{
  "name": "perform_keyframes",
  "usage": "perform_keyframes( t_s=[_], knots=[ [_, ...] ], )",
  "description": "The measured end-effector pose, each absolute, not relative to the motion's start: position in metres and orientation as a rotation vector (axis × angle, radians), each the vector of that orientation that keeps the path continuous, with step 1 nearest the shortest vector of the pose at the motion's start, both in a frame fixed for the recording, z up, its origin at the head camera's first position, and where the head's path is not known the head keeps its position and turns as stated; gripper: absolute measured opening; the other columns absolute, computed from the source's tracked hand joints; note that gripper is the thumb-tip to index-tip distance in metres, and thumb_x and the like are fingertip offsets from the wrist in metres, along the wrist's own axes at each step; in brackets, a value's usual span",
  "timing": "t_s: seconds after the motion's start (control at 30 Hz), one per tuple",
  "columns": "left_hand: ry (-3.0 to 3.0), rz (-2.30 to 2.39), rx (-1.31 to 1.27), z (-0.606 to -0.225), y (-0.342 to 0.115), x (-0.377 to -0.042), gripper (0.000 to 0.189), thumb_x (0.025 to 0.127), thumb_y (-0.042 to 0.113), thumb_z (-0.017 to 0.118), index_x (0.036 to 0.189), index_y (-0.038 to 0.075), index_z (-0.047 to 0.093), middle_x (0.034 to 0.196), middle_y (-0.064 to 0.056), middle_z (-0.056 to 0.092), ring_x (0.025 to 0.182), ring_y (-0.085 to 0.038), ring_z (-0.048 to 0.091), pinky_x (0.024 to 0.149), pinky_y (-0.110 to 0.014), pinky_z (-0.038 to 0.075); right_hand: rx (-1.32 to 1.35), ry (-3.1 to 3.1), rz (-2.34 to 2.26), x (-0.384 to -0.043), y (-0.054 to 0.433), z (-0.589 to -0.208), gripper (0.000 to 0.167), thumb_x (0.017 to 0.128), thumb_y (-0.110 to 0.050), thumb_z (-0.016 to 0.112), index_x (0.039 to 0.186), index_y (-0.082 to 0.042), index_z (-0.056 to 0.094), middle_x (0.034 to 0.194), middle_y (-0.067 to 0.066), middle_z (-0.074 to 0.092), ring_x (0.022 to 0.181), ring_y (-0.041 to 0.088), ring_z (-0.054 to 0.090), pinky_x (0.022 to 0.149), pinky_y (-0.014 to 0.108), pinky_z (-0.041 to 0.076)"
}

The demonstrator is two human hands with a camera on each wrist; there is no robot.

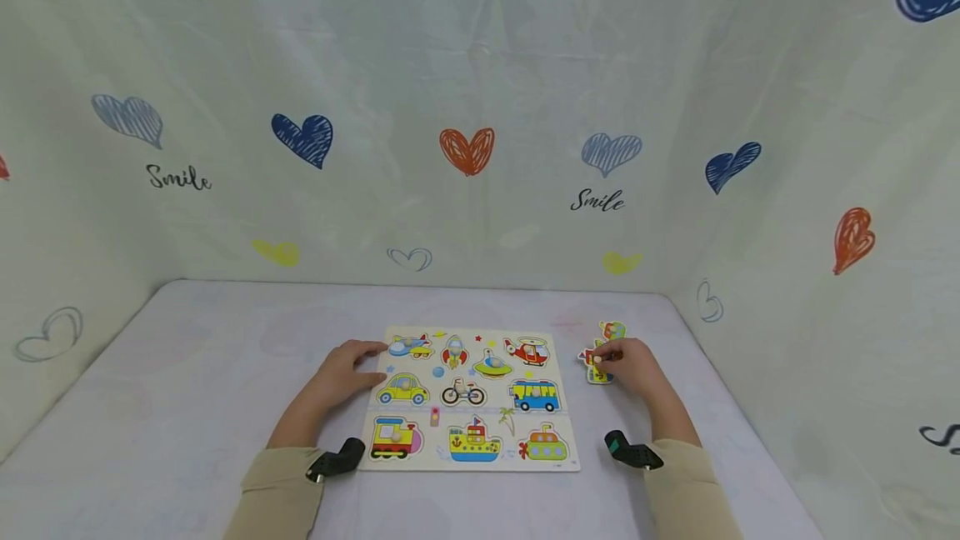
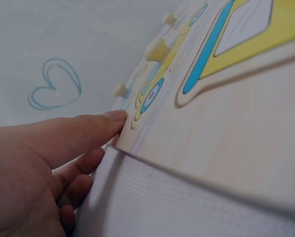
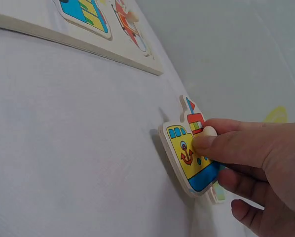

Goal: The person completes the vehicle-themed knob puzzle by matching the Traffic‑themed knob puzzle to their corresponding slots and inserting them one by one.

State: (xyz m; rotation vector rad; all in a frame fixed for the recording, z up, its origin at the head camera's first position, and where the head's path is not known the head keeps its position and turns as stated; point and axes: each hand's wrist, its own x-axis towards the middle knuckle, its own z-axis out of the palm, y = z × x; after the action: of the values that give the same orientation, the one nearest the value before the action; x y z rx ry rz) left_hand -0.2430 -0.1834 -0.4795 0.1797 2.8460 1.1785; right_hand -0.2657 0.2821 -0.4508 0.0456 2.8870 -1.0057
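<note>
A wooden knob puzzle board [image 1: 438,409] with vehicle pictures lies flat on the table. My left hand [image 1: 341,377] rests at its left edge, index finger and thumb spread apart. In the left wrist view the thumb [image 2: 88,131] touches the board's rim near the yellow car [image 2: 160,74]. To the right of the board, my right hand [image 1: 633,369] pinches the small knob of a ship puzzle piece [image 3: 179,158] between thumb and fingers. The piece is tilted, its printed face partly covered by the fingertips. Another puzzle piece [image 1: 614,329] lies just beyond it, mostly hidden in the right wrist view.
A white cloth covers the table [image 1: 225,357]. Light curtains with printed hearts [image 1: 467,152] stand along the back and both sides. On the board, several pieces such as the train [image 1: 393,440] and bus [image 1: 535,395] sit in place. A black wrist camera [image 1: 633,450] is worn on each arm.
</note>
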Motion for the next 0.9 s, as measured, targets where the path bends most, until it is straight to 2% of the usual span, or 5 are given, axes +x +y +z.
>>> perform_keyframes(
  t_s=[0.47, 0.7, 0.9],
  knots=[
    [2.842, 1.169, 0.163, -0.477, -0.183, -0.242, 0.05, 0.083, 0.014, 0.076, 0.13, 0.004, 0.06, 0.122, -0.016, 0.056, 0.112, -0.037, 0.051, 0.094, -0.054, 0.043, 0.07, 2.896, -1.098, -0.241, 0.245, -0.437, 0.016, 0.083, -0.003, 0.075, 0.099, -0.002, 0.075, 0.088, 0.005, 0.062, 0.082, 0.022, 0.052, 0.067, 0.03, 0.046],
    [2.846, 1.16, 0.152, -0.476, -0.182, -0.242, 0.05, 0.083, 0.013, 0.076, 0.13, 0.003, 0.06, 0.122, -0.017, 0.056, 0.112, -0.037, 0.05, 0.094, -0.054, 0.043, -0.124, 2.91, -1.167, -0.233, 0.227, -0.425, 0.01, 0.08, -0.004, 0.078, 0.09, -0.006, 0.077, 0.079, 0.0, 0.059, 0.078, 0.019, 0.052, 0.066, 0.032, 0.045],
    [2.847, 1.163, 0.165, -0.476, -0.183, -0.242, 0.05, 0.084, 0.013, 0.075, 0.13, 0.003, 0.06, 0.122, -0.018, 0.056, 0.112, -0.038, 0.05, 0.094, -0.055, 0.043, -0.238, 2.912, -1.196, -0.23, 0.21, -0.421, 0.006, 0.079, -0.009, 0.08, 0.083, -0.012, 0.077, 0.079, -0.004, 0.06, 0.078, 0.016, 0.053, 0.067, 0.032, 0.046]
  ],
)
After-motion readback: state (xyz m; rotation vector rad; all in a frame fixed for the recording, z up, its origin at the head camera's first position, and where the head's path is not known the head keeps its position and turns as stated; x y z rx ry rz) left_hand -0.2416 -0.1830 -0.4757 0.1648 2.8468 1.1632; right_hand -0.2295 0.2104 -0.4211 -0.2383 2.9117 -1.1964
